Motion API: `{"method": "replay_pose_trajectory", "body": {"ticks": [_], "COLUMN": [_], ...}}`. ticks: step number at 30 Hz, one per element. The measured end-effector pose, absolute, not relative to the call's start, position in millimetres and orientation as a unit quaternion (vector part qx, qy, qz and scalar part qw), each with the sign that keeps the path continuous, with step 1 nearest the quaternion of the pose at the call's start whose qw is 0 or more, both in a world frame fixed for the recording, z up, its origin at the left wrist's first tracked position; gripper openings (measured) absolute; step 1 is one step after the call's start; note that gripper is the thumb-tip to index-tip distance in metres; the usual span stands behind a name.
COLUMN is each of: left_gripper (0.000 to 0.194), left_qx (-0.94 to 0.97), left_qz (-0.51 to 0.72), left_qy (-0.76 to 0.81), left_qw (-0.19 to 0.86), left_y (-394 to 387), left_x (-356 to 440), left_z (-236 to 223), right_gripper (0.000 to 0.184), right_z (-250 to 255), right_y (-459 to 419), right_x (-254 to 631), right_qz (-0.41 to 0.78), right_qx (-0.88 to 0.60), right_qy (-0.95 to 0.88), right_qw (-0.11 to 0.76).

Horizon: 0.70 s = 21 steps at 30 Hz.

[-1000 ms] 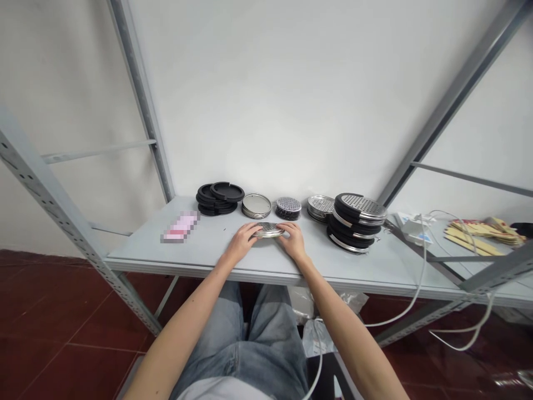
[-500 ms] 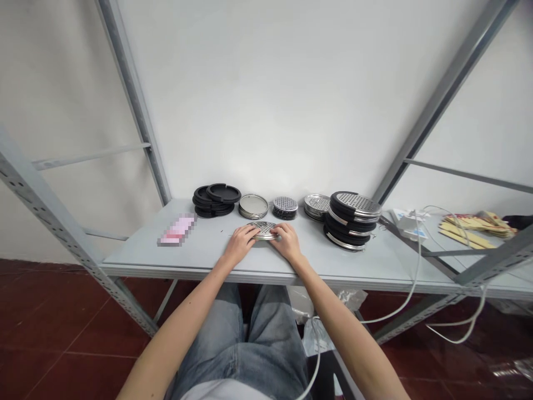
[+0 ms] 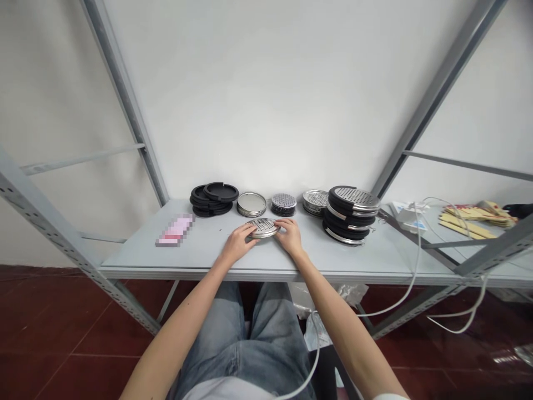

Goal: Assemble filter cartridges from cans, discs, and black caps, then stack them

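at the front of the table (image 3: 200, 256), the left hand (image 3: 236, 244) and right hand (image 3: 290, 236) were half curled, pinching opposite edges of a holed metal disc (image 3: 264, 226). it looked light, stiff and a bit slick, best taken by the rim. behind stood black rings (image 3: 221, 191), plain lids (image 3: 251, 204), graters (image 3: 283, 203) and a tall stack (image 3: 352, 215). steel posts (image 3: 433, 105) framed a pale wall (image 3: 275, 100); the floor (image 3: 95, 333) was dark red.

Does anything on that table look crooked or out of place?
Yes, mildly. In the stack of black rings at the back left, the top ring sits off to the right of those beneath, so the pile looks uneven. The tall stack of black and metal discs looks slightly uneven too. I see no spill or obvious damage.
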<state>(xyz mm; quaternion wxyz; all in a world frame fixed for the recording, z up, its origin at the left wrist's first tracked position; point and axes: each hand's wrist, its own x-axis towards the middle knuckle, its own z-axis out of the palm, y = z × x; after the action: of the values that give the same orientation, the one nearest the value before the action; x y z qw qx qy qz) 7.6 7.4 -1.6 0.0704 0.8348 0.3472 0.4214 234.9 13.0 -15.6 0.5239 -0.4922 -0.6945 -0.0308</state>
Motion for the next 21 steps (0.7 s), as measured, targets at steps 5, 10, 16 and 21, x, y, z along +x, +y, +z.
{"method": "replay_pose_trajectory", "body": {"ticks": [5, 10, 16, 21], "left_gripper": [0.036, 0.036, 0.039, 0.044], "left_qx": [0.837, 0.84, 0.845, 0.852], "left_qz": [0.411, 0.403, 0.399, 0.398], "left_qy": [0.354, 0.355, 0.355, 0.34], "left_qw": [0.072, 0.07, 0.019, -0.01], "left_y": [8.3, 9.0, 7.4, 4.4], "left_x": [7.7, 7.4, 9.2, 9.7], "left_z": [-0.6, -1.5, -2.3, 0.1], "right_gripper": [0.024, 0.033, 0.028, 0.022], "right_z": [-13.0, -15.7, -19.4, -16.7], "right_y": [10.3, 14.8, 18.3, 12.1], "right_x": [234.2, 236.6, 239.9, 234.9], "right_qz": [-0.016, 0.009, 0.055, 0.023], "right_qx": [-0.498, -0.51, -0.512, -0.502], "right_qy": [-0.695, -0.68, -0.664, -0.688], "right_qw": [0.518, 0.527, 0.542, 0.524]}}
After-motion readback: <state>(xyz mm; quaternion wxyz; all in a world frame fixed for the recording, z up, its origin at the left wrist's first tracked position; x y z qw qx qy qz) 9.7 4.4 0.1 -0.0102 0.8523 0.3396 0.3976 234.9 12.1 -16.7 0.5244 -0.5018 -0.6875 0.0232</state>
